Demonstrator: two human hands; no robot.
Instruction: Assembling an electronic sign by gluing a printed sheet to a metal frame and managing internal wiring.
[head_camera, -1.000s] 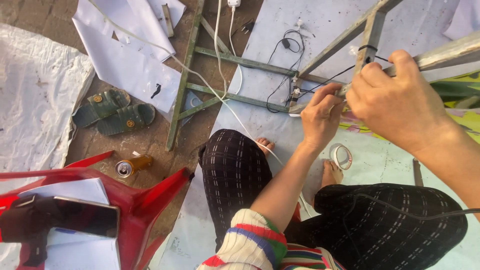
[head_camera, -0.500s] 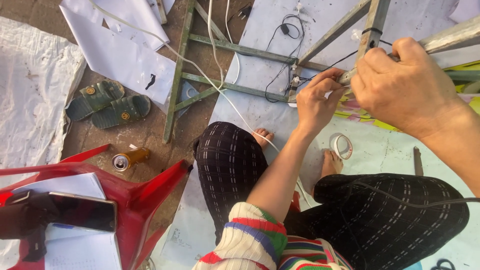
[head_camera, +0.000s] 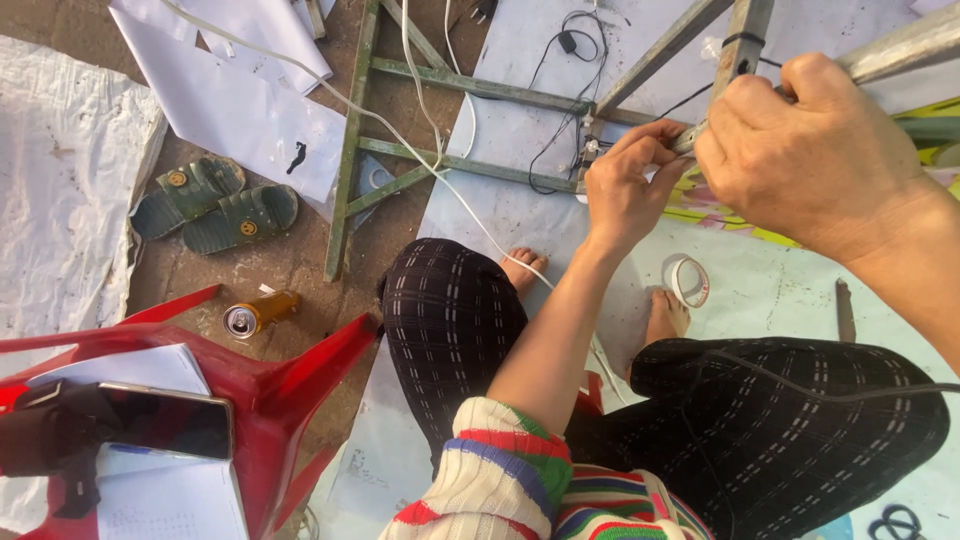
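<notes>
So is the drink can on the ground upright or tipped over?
Tipped over: the can lies on its side on the dirt, its round top facing the camera.

Black checked trousers (head_camera: 455, 320); a striped sleeve (head_camera: 495, 470), red, green, blue, cream; a red chair (head_camera: 290, 385); green sandals (head_camera: 215, 205); a white cable (head_camera: 440, 180).

My right hand (head_camera: 810, 150) covers the bar (head_camera: 900, 45) where it grips; whatever my left hand (head_camera: 625, 185) pinches is too small to identify. Scissors (head_camera: 895, 525) are cropped by the bottom edge.
</notes>
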